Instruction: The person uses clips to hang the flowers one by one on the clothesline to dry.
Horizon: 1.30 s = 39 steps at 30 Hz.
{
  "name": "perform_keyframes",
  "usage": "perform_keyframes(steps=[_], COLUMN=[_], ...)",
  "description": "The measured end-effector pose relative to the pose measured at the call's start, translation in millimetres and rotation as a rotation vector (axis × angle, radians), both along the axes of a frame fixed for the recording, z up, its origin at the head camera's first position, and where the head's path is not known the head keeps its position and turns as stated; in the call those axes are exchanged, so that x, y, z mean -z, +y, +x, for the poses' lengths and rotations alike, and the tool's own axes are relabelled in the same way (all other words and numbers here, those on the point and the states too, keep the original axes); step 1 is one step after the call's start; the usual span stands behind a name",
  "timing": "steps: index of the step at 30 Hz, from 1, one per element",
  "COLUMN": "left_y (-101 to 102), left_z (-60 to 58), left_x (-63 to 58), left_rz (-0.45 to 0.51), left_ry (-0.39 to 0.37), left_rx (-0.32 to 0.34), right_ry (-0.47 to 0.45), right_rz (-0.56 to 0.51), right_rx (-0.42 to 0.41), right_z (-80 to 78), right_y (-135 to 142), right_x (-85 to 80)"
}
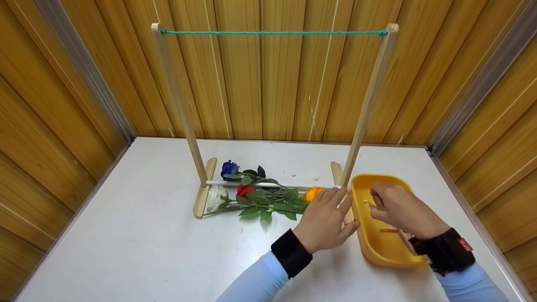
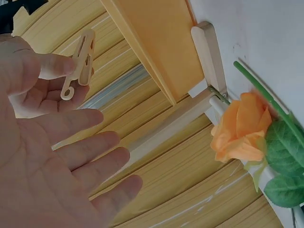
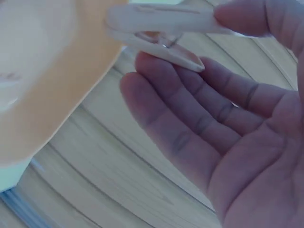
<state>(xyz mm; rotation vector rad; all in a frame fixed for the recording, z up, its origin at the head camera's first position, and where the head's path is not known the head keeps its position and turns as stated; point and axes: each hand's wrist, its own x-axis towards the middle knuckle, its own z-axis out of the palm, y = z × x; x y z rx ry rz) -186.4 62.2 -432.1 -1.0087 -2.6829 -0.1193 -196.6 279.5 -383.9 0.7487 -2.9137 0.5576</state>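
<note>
We see the right hand (image 1: 394, 207) pinching a wooden clothespin (image 3: 161, 19) between thumb and fingers, above the yellow tub (image 1: 375, 241). The left hand (image 1: 325, 222) has its fingers straight and slightly spread, near but apart from the orange rose (image 2: 242, 128). To its left we find red (image 1: 245, 191), white (image 1: 216, 198) and blue roses (image 1: 229, 170) at the base of a wooden frame (image 1: 364, 105), across whose top a green cord (image 1: 272, 32) runs.
</note>
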Motion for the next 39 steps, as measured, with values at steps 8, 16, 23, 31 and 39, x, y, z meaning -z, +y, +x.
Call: perform_keyframes(steps=[8, 16, 23, 31, 39], left_y=[-21, -36, -44, -49, -46], left_z=[-2.0, -1.7, 2.2, 4.7, 4.2], left_x=[-1.6, 4.8, 12.2, 23.1, 31.9], left_rz=[0.163, 0.297, 0.393, 0.467, 0.513], left_ry=[-0.1, -0.047, -0.012, 0.016, 0.046], left_rx=[-0.003, 0.037, 0.074, 0.068, 0.042], right_ry=[0.156, 0.172, 0.187, 0.206, 0.22], right_rz=[-0.116, -0.283, -0.408, -0.508, -0.559], right_rx=[-0.006, 0.0, 0.046, 0.081, 0.088], right_z=[4.0, 7.6, 15.8, 20.1, 18.3], right_y=[-19, -37, -54, -70, -81], right_x=[5.9, 20.2, 28.7, 41.8, 50.4])
